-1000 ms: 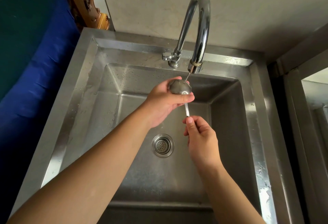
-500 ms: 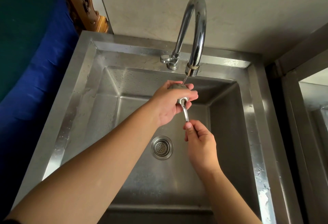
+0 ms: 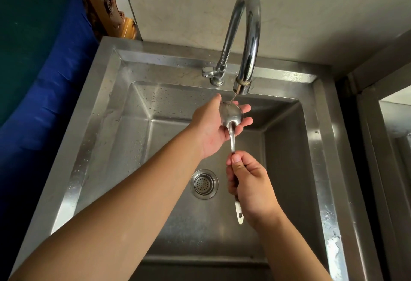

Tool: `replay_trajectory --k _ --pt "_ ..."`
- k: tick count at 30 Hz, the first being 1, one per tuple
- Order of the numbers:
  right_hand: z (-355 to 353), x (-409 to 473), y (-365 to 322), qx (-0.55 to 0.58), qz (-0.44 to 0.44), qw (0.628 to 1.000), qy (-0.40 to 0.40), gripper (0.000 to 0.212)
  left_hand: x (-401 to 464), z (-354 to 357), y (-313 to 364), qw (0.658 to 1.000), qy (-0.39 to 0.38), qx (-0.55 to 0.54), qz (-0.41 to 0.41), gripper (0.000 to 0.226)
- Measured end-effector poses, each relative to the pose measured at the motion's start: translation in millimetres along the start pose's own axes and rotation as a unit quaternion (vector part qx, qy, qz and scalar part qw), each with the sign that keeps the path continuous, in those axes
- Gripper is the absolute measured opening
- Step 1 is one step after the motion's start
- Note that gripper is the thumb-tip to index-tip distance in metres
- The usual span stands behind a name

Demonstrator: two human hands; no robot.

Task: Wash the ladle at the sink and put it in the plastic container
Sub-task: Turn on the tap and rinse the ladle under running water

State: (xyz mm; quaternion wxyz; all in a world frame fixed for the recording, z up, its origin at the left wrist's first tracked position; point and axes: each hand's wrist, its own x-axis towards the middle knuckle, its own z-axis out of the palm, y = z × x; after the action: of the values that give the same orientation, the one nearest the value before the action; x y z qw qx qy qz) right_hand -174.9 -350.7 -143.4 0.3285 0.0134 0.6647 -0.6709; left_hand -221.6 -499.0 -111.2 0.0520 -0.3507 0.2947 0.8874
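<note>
A small steel ladle (image 3: 231, 116) is held over the steel sink (image 3: 106, 94), its bowl right under the spout of the curved tap (image 3: 249, 42). A thin stream of water falls onto the bowl. My left hand (image 3: 209, 129) cups the bowl from the left, palm up, fingers spread beneath it. My right hand (image 3: 249, 183) is closed around the handle, whose end with a hole sticks out below the fist. No plastic container is in view.
The round drain strainer (image 3: 204, 184) sits in the basin floor below my hands. The tap lever (image 3: 208, 72) points left at the tap's base. A blue and green cloth (image 3: 44, 58) lies left of the sink. A metal frame (image 3: 378, 125) stands on the right.
My left hand has opened from a curled grip over the bowl to a flat cupping hold beneath it. The ladle's bowl now shows its rounded back, and more handle is visible.
</note>
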Motion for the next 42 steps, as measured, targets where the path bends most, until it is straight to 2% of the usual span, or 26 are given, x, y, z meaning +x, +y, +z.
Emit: replay_trajectory --k 5,8,13,16,19,21,25,29,32,34,38,42 --pt "0 -1 -5 0.082 0.034 0.996 -0.024 0.038 -7 -15 -2 0.99 -0.124 -0.006 0.066 0.032" --pt "3 -2 -4 0.076 0.022 0.997 -0.022 0.04 -8 -19 -4 0.984 -0.151 0.025 0.093 0.045" --pt "3 -1 2 -0.056 -0.041 0.997 0.023 0.036 -7 -12 0 0.989 -0.089 0.088 0.084 0.045" --pt "-2 0 6 -0.136 -0.085 0.986 0.048 0.031 -6 -3 1 0.995 -0.028 0.089 0.03 0.033" --pt "-1 0 10 -0.149 -0.089 0.984 0.046 0.03 -4 2 0 0.994 0.017 0.107 -0.013 0.017" --pt "1 -1 13 -0.124 -0.061 0.99 0.038 0.029 -4 4 0 0.992 0.032 0.118 -0.02 0.016" --pt "3 -5 12 -0.019 -0.002 1.0 -0.017 0.036 -6 6 1 0.992 0.047 0.112 -0.038 0.048" --pt "3 -6 3 0.088 0.046 0.994 -0.054 0.04 -5 -4 6 0.996 -0.007 0.042 -0.075 0.067" --pt "0 -4 -4 0.125 0.067 0.988 -0.054 0.038 -9 -16 11 0.994 -0.069 -0.013 -0.086 0.066" --pt "-2 -3 -8 0.134 0.088 0.986 -0.052 0.034 -11 -22 12 0.994 -0.09 0.0 -0.068 0.064" --pt "-6 -4 -13 0.144 0.128 0.98 -0.051 0.031 -14 -28 15 0.996 -0.075 0.046 -0.019 0.055" --pt "1 -8 -18 0.141 0.123 0.982 -0.034 0.027 -17 -28 19 0.989 -0.077 0.124 0.021 0.051"
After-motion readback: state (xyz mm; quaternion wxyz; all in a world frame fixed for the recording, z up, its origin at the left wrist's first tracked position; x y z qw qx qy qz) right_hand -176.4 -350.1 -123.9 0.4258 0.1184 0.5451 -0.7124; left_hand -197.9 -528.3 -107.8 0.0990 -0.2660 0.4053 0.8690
